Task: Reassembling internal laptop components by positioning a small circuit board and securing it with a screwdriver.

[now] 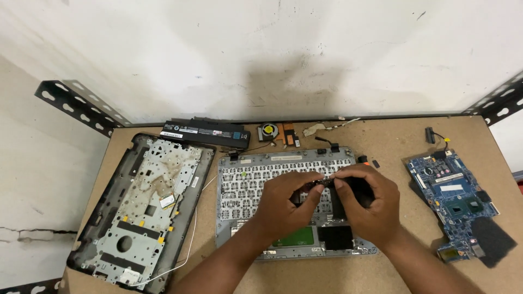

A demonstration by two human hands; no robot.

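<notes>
Laptop teardown looking well advanced. The grey metal-backed laptop palmrest shell (pixel 239 179), keyboard underside up, is lying mid-bench and serving as landmark. Already out and set aside: the blue printed circuit mainboard (pixel 449 190) well to its right, the black bar-shaped battery pack (pixel 207 132) behind its left corner, the small round cooling fan with copper heat pipe (pixel 275 133) just behind its rear edge, and the black plastic bottom case with silver metal frame (pixel 139 209) just to its left. A white wire (pixel 192 239) is trailing between bottom case and palmrest.

Left hand (pixel 286 204) and right hand (pixel 365 204) are meeting above the shell's centre, fingers of both pinching closed on a small dark component (pixel 321 182); its exact kind is too small to tell. Still seated in the shell: a green rectangular board (pixel 297 237) and black patch (pixel 335 237) near the front edge.

Containers: none on the brown particleboard bench (pixel 392 141); the bottom case is lying as an open tray, holding only its own frame.
</notes>
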